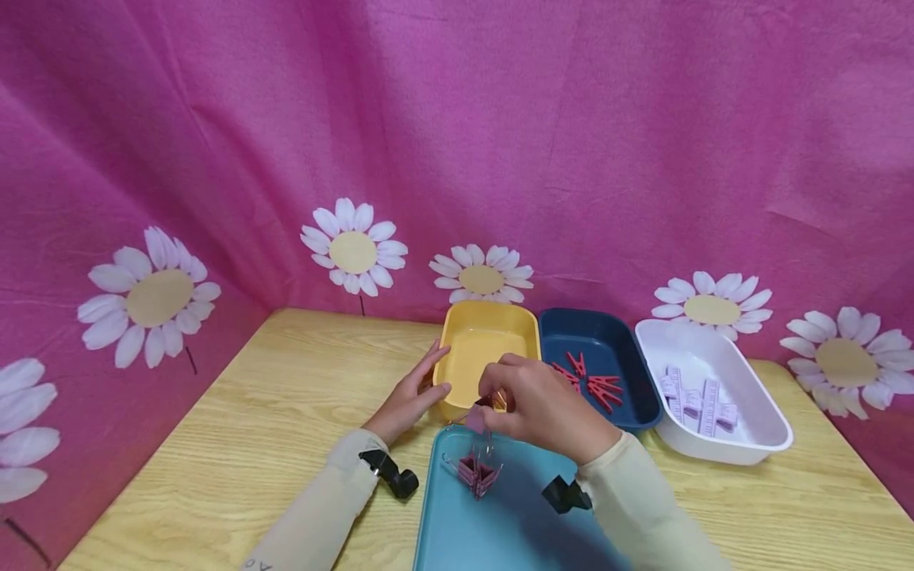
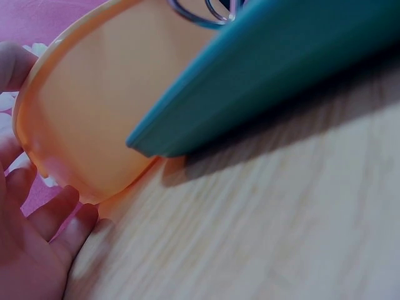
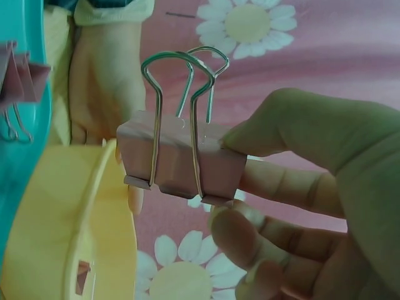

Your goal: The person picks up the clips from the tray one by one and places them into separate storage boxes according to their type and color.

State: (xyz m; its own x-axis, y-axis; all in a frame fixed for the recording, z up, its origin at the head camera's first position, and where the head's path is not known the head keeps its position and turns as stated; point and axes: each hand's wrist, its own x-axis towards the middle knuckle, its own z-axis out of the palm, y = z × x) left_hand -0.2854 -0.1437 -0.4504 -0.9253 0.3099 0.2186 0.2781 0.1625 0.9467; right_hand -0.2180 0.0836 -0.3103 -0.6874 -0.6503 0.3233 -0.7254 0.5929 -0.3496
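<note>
My right hand (image 1: 546, 408) pinches a pink binder clip (image 3: 181, 153) between thumb and fingers, its wire handles standing away from the body. The clip is over the near rim of the yellow bin (image 1: 488, 323) in the head view. My left hand (image 1: 405, 403) rests at the bin's left side, fingers extended along the wall. A small cluster of pink binder clips (image 1: 477, 474) lies on the teal tray (image 1: 457, 539) below the right hand. Inside the bin, a small reddish-pink piece (image 3: 82, 277) shows in the right wrist view.
Right of the yellow bin stands a dark blue bin (image 1: 593, 323) with several red clothespins (image 1: 605, 388). Beyond it, a white bin (image 1: 760, 424) holds lilac strips (image 1: 709, 408) resembling folded measuring tapes. A pink cloth (image 1: 457, 143) with daisies hangs behind the wooden table (image 1: 314, 373).
</note>
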